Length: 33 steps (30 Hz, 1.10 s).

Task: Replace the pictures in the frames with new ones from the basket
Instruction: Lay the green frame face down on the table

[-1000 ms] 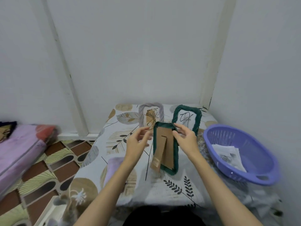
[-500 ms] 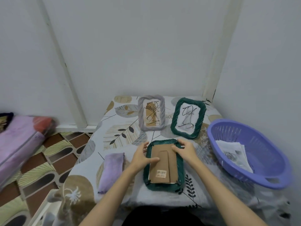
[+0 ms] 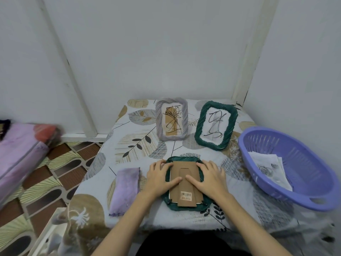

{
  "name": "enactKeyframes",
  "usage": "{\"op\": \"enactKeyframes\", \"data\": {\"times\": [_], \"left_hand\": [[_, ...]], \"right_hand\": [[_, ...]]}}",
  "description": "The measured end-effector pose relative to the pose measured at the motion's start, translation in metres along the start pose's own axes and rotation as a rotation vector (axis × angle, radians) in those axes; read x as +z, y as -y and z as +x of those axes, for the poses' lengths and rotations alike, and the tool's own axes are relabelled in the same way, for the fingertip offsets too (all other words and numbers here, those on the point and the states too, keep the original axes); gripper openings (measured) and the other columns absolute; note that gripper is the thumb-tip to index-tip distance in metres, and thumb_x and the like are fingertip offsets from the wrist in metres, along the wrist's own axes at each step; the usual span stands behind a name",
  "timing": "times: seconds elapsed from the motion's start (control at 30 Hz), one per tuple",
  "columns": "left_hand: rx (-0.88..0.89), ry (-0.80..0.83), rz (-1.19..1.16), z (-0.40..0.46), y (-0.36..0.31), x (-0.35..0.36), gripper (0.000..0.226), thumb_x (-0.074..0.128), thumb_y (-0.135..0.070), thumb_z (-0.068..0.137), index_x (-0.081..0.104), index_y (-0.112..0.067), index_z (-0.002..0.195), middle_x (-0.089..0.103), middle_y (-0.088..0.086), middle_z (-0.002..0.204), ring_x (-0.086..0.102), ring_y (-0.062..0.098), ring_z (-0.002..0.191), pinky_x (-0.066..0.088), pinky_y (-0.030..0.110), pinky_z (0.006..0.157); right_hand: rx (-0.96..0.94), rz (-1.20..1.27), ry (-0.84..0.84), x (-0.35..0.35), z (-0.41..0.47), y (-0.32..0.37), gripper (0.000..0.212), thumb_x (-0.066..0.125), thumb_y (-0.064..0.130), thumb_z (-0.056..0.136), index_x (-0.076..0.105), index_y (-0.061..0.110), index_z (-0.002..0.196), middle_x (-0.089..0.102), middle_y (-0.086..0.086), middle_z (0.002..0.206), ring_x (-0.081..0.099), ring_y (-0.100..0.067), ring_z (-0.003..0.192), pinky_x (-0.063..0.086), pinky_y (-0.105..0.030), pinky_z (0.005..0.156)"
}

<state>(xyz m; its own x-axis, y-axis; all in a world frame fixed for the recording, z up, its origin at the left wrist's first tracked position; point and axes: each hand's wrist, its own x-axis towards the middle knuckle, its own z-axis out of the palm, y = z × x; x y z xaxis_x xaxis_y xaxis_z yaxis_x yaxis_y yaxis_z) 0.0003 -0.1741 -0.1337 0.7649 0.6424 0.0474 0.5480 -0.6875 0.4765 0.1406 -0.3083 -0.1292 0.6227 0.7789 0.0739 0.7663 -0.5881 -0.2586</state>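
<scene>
— Soft, even, rather dim; faint shadows only under the round purple plastic basket [image 3: 287, 169].
— Blurred at left: the pink folded mattress [image 3: 20, 150]. Bowed wall lines toward edges.

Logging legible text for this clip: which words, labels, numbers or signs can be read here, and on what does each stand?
No text can be read.
Sticker on the cardboard back of the face-down green frame: a barcode with small print below, too small and blurred to read.
Pictures in the grey frame and upright green frame: line drawings, no lettering.
Papers in the purple basket: a printed picture, no legible words.
</scene>
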Motion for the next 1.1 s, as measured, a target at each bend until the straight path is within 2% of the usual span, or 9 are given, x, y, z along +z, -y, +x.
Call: {"op": "enactKeyframes", "data": {"times": [0.07,0.23,0.33,0.5,0.73,0.83,0.9,0.97,1.1], "left_hand": [[0.020,-0.001,0.080,0.001,0.001,-0.001,0.096,0.019,-0.083,0.054,0.039,-0.033,0.134,0.033,-0.001,0.141,0.023,0.022,0.131,0.025,0.035,0.109],[0.069,0.008,0.177,0.007,0.003,-0.005,0.099,0.014,-0.083,0.055,0.036,-0.032,0.137,0.033,0.000,0.139,0.024,0.021,0.130,0.024,0.033,0.108],[0.091,0.026,0.202,0.011,0.004,-0.006,0.101,0.013,-0.083,0.056,0.034,-0.030,0.139,0.034,0.002,0.137,0.026,0.021,0.128,0.025,0.033,0.106],[0.088,0.073,0.211,0.019,0.004,-0.008,0.107,0.014,-0.084,0.051,0.031,-0.029,0.141,0.033,0.003,0.132,0.028,0.020,0.125,0.025,0.029,0.105],[0.031,0.126,0.156,0.028,0.000,-0.008,0.114,0.022,-0.084,0.043,0.030,-0.027,0.141,0.031,0.004,0.126,0.028,0.021,0.121,0.024,0.028,0.104],[0.009,0.131,0.118,0.023,-0.001,-0.009,0.113,0.024,-0.085,0.045,0.028,-0.027,0.142,0.029,0.004,0.132,0.027,0.021,0.124,0.023,0.030,0.107],[0.007,0.106,0.074,0.015,0.001,-0.010,0.105,0.027,-0.084,0.052,0.028,-0.030,0.142,0.024,0.003,0.144,0.022,0.022,0.133,0.021,0.034,0.111],[0.040,0.065,0.008,0.002,0.004,-0.012,0.100,0.028,-0.084,0.054,0.031,-0.032,0.140,0.018,0.000,0.152,0.016,0.020,0.139,0.018,0.037,0.113],[0.148,0.090,-0.101,-0.029,0.009,-0.019,0.112,0.034,-0.097,0.039,0.050,-0.029,0.127,0.039,-0.007,0.142,0.028,0.012,0.131,0.020,0.027,0.108]], "right_hand": [[0.015,-0.036,0.023,0.000,0.001,0.000,0.093,0.014,0.088,0.062,0.036,0.035,0.135,0.031,0.008,0.149,0.019,-0.016,0.141,0.011,-0.052,0.112],[-0.011,-0.103,0.031,-0.004,0.006,-0.002,0.097,0.005,0.085,0.057,0.035,0.036,0.136,0.033,0.007,0.147,0.019,-0.017,0.140,0.010,-0.056,0.111],[-0.033,-0.134,0.061,-0.008,0.011,-0.002,0.097,0.006,0.085,0.058,0.033,0.036,0.137,0.033,0.005,0.147,0.020,-0.017,0.139,0.009,-0.059,0.110],[-0.039,-0.133,0.132,-0.013,0.019,-0.002,0.082,0.031,0.082,0.071,0.033,0.035,0.138,0.033,0.002,0.144,0.023,-0.016,0.136,0.006,-0.062,0.108],[-0.033,-0.109,0.197,-0.018,0.032,-0.002,0.088,0.038,0.084,0.066,0.033,0.035,0.138,0.034,0.001,0.140,0.028,-0.019,0.132,0.013,-0.061,0.107],[-0.024,-0.072,0.206,-0.019,0.029,-0.001,0.089,0.039,0.083,0.068,0.029,0.034,0.141,0.032,0.001,0.142,0.027,-0.019,0.133,0.013,-0.061,0.108],[-0.023,0.008,0.185,-0.020,0.018,-0.004,0.095,0.037,0.085,0.064,0.023,0.034,0.143,0.030,0.003,0.145,0.024,-0.018,0.134,0.014,-0.059,0.110],[-0.041,0.106,0.158,-0.020,0.000,-0.010,0.105,0.031,0.092,0.051,0.021,0.040,0.142,0.026,0.004,0.146,0.021,-0.018,0.135,0.018,-0.052,0.112],[-0.118,0.189,0.145,-0.023,-0.039,-0.020,0.109,0.038,0.094,0.037,0.031,0.047,0.135,0.029,0.009,0.141,0.021,-0.014,0.133,0.019,-0.040,0.109]]}}
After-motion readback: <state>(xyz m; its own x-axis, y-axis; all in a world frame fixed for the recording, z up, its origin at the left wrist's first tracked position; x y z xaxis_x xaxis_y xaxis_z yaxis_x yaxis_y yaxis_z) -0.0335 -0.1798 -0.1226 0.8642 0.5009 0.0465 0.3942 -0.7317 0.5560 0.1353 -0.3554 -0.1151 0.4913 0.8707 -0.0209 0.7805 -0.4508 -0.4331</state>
